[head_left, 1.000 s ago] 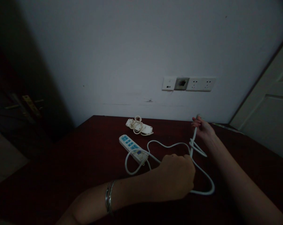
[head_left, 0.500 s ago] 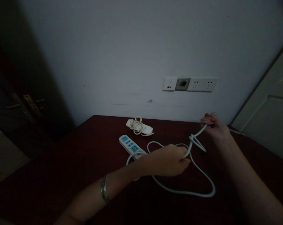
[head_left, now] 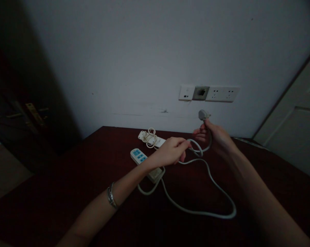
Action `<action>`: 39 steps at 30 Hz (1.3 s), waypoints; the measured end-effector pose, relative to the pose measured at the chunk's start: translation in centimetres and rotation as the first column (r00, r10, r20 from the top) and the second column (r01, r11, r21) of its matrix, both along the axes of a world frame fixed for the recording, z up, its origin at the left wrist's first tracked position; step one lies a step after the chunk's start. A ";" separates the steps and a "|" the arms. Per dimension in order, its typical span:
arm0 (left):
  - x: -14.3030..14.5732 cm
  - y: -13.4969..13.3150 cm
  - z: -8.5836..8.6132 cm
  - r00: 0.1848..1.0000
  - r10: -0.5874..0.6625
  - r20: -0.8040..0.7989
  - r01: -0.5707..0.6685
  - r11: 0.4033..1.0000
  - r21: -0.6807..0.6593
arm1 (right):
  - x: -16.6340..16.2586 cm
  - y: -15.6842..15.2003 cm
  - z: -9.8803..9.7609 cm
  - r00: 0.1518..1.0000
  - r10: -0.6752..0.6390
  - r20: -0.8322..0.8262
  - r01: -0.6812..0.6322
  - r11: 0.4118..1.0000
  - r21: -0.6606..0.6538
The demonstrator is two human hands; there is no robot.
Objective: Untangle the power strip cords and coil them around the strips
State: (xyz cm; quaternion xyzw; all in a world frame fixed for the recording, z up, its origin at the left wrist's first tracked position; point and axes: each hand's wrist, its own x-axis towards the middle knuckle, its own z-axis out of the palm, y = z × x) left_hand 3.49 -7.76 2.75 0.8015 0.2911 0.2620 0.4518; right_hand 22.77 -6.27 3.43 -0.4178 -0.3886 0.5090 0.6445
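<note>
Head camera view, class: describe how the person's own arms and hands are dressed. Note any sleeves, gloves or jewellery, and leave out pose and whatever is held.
Both forearms are bare, with no sleeves in view. The left hand and right hand wear no gloves. Thin silvery bangles circle the left wrist. The dim light hides any rings or nail polish.

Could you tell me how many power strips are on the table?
2. One with blue sockets lies mid-table, partly behind the left hand, its cord running to both hands. A white one with its cord bundled on top lies behind it, nearer the wall.
</note>
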 end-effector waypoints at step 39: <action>-1.8 1.9 -0.1 0.803 -0.553 -0.225 0.510 0.831 -0.223 | 4.9 -1.8 2.8 0.785 -0.602 -0.144 0.576 0.624 0.529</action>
